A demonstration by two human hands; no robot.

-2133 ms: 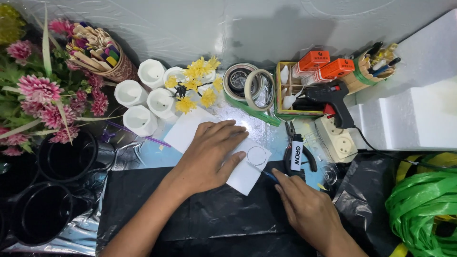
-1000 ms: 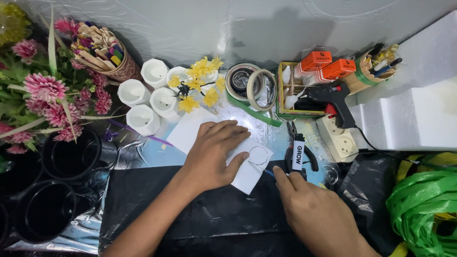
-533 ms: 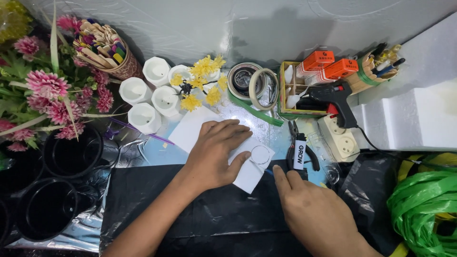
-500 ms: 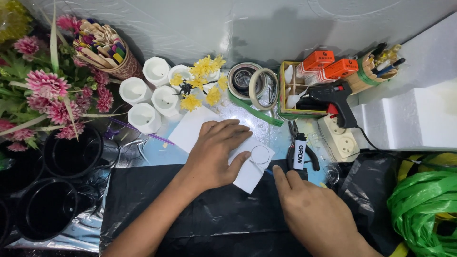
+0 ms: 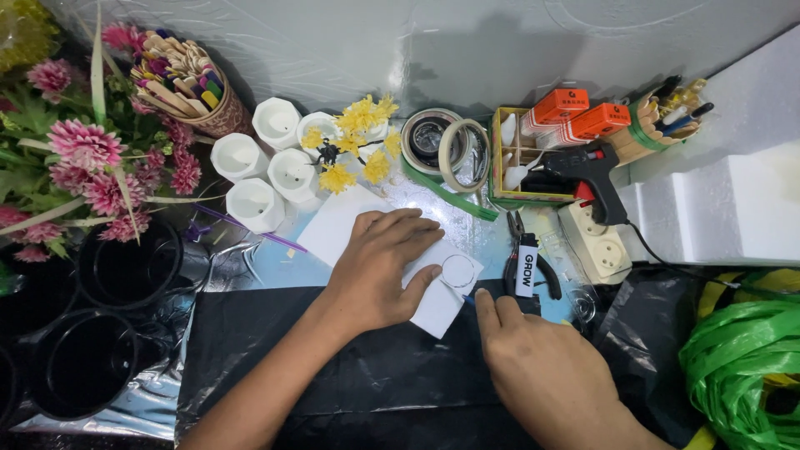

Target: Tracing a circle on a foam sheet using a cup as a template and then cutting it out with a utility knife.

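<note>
I am pressing my left hand [image 5: 379, 271] flat, fingers spread and gripping nothing, on the white card [image 5: 433, 296] at the black sheet's [image 5: 367, 383] edge, where one circle is already drawn but uncut, my right hand [image 5: 542, 367] pinching a mostly hidden blue-tipped pen.

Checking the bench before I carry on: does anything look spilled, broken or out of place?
Nothing looks spilled or broken. The bench is crowded but orderly. The left hand presses flat on the white card, which lies askew half over the black sheet. The right hand rests beside the pliers.
</note>
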